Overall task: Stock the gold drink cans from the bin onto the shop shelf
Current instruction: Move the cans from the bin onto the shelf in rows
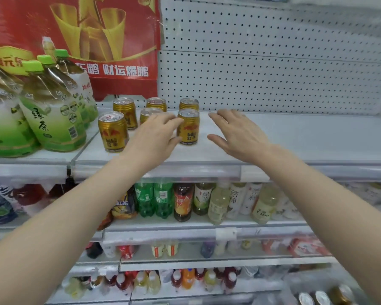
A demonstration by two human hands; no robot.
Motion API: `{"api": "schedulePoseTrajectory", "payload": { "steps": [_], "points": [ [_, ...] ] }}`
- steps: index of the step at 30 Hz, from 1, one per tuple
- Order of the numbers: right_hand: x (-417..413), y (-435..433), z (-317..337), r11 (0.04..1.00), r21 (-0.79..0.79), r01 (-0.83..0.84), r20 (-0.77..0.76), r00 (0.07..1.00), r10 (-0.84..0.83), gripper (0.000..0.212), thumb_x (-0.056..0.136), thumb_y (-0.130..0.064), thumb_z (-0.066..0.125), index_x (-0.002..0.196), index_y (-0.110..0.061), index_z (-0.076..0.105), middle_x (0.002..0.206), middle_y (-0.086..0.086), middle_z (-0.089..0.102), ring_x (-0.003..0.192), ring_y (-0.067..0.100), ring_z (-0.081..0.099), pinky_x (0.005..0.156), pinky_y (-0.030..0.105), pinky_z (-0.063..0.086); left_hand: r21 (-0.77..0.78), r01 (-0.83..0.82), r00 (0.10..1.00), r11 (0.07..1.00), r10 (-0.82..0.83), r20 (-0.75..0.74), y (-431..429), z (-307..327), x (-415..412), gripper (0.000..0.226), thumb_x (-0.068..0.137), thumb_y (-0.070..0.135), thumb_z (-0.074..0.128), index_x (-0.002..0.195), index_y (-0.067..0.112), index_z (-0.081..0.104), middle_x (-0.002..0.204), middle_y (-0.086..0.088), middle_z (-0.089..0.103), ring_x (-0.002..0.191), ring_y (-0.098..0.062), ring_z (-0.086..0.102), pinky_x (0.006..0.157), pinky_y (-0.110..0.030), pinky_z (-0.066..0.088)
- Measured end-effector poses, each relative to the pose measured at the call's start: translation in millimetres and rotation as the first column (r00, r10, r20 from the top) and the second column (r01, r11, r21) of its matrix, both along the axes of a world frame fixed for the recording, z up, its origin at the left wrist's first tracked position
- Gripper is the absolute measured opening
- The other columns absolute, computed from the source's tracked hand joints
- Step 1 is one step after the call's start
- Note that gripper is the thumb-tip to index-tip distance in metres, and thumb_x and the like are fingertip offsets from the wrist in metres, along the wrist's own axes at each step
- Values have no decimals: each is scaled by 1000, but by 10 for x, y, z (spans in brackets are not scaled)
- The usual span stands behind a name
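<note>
six gold cans [163, 119] stand upright on the shop shelf [295, 137]. taking the front right can [187, 126] as landmark: the left hand [154, 135] touches its left side, fingers loosely spread; the right hand [235, 133] hovers right of it, open, empty.

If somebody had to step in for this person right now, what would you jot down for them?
Left hand: open, fingers touching the front right can, not gripping it.
Right hand: open and empty, hovering over the bare shelf just right of that can.
Cans: six gold cans stand upright on the shelf in two rows of three, next to the big green tea bottles.
Done: those six are placed.
Left: the shelf to the right is unfilled; the bin isn't clearly in view, so I can't say how many cans remain.
</note>
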State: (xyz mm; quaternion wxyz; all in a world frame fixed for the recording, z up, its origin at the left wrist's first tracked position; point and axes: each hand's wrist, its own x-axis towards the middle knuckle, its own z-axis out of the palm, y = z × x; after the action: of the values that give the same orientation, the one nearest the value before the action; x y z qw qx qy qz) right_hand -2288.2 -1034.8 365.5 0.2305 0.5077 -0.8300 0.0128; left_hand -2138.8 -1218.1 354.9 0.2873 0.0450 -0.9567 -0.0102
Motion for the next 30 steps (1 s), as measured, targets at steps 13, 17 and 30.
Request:
{"api": "schedulePoseTrajectory", "payload": {
  "steps": [13,17,30],
  "points": [
    [759,2768,-1142,927,14,376,58,925,-376,57,100,-45,37,136,-3,49,124,16,57,110,35,53,94,44,44,110,450,892,886,-452,0,2001,-974,-140,38,90,22,61,125,8,59,122,-12,58,112,-30,52,95,-35,41],
    [884,3539,-1791,873,31,488,178,856,-485,56,100,-46,36,136,-5,49,121,15,57,107,33,54,92,42,45,156,537,826,829,-554,104,2679,-1554,-318,39,89,23,62,125,8,59,120,-12,59,112,-30,52,95,-33,39],
    [375,5487,-4211,768,321,554,571,534,-624,57,79,-24,75,129,-3,56,112,18,61,93,41,60,75,43,52,505,338,655,795,-583,481,4802,-3970,-1123,43,82,19,70,124,14,60,121,-8,60,110,-34,55,93,-39,44]
  ]
}}
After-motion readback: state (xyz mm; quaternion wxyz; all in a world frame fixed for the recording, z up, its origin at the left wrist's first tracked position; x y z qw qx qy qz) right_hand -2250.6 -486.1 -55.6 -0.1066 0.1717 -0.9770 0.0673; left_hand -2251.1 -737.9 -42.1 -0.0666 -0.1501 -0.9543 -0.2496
